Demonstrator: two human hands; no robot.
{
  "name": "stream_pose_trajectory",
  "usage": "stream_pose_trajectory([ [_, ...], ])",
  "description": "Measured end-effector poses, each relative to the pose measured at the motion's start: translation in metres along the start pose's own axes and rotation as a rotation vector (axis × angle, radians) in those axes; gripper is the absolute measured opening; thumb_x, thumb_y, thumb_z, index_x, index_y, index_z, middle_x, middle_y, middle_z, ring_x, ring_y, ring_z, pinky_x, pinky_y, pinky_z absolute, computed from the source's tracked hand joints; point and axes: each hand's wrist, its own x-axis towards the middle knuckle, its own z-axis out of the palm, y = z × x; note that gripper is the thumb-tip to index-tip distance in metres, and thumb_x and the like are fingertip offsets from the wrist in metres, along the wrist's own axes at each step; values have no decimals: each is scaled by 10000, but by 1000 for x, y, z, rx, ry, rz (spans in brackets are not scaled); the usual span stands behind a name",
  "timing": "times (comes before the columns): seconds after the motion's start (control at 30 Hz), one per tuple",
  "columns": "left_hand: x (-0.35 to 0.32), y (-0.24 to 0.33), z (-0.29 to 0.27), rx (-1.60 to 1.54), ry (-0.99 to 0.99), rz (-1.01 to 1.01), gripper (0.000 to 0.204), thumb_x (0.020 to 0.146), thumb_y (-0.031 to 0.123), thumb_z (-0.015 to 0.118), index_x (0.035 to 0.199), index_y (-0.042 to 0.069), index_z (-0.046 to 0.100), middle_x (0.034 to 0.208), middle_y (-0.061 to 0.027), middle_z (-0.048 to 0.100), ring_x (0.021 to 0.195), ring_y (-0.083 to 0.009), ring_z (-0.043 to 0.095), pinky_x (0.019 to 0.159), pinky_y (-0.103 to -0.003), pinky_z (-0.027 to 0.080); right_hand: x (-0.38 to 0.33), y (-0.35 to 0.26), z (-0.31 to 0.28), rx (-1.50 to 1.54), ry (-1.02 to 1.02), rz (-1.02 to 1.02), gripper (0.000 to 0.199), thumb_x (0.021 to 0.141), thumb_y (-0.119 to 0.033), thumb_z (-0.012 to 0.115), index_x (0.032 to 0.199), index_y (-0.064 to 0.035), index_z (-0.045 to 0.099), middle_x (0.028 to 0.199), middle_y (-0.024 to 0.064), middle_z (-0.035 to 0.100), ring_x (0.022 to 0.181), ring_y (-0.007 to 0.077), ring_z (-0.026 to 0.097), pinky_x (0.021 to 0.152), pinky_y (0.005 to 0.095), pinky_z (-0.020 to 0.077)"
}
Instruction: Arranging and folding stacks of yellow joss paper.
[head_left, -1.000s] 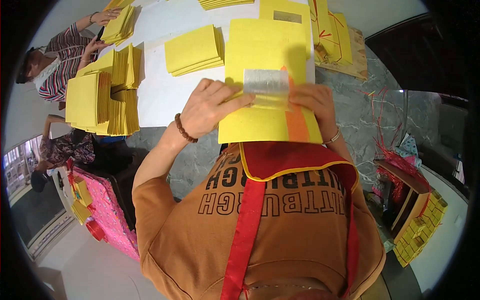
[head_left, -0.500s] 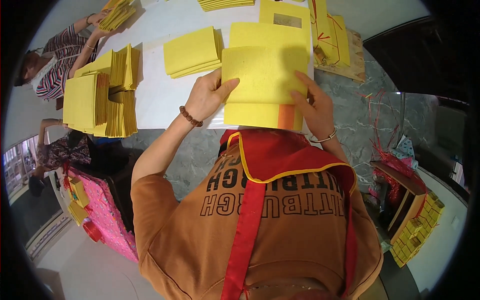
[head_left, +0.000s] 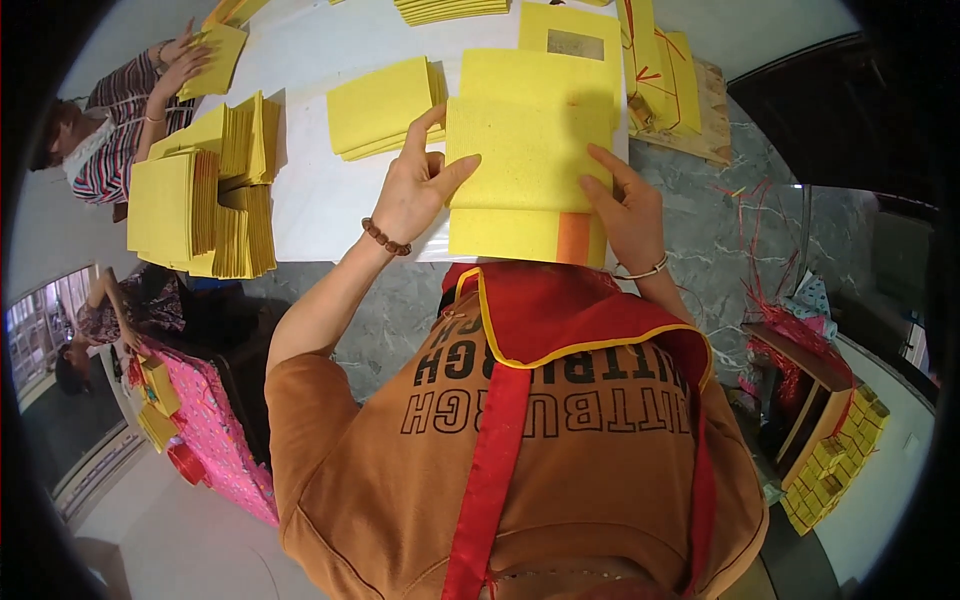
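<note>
A small paper workshop, by the look of it: piles of folded yellow paper (head_left: pixel 165 205) on a white table (head_left: pixel 305 200), tied bundles (head_left: pixel 682 85), 2 other people (head_left: pixel 125 115) at tables.

Open white tabletop (head_left: pixel 315 200) beside my left hand (head_left: pixel 420 185), low yellow stack (head_left: pixel 380 105) just beyond it, thick yellow bundles (head_left: pixel 165 205) blocking farther left, folded yellow paper (head_left: pixel 525 155) filling the way to my right hand (head_left: pixel 632 210), open air over grey floor (head_left: pixel 720 170) rightward

The sheet (head_left: pixel 525 150) lies between the hands (head_left: pixel 418 190), right of a stack (head_left: pixel 380 108) on the table (head_left: pixel 310 205).
</note>
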Motion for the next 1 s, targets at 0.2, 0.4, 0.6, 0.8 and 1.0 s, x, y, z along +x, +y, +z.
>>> stream_pose_trajectory([
  [0.2,0,26,1,588,276,619,504,801,196,641,1247,61,449,939,-107,594,835,-230,543,707,-344,423,1,2,-1,-68,-22,-2,361,770,-169,655,1109,-54,614,554,43,466,494,78,391,466,247,357],
  [0.4,3,22,44,969,-64,773,453,894,328,488,1299,133,432,1346,-174,368,1263,-338,313,1018,-458,271,2,9,2,72,34,-63,361,764,-172,658,1100,-47,616,524,40,459,475,87,379,461,251,357],
  [0.6,3,5,47,1068,-101,734,502,904,376,450,1353,166,370,1404,-160,302,1289,-326,275,1046,-465,208,-3,9,1,-206,57,-266,338,749,-168,675,1068,-74,613,899,92,584,738,103,524,607,251,421],
  [0.8,4,9,46,1040,-115,755,591,855,452,500,1354,166,366,1394,-155,310,1268,-335,288,1029,-468,229,-11,35,13,341,75,8,465,767,-122,664,1188,-61,476,1124,60,506,939,157,510,681,268,443],
  [1.0,3,16,43,1091,-161,873,613,777,374,596,1259,28,442,1235,-193,447,1073,-307,451,878,-407,386,-12,44,15,531,36,119,459,773,-118,664,1187,-56,477,1150,57,500,951,159,520,674,241,444],
])
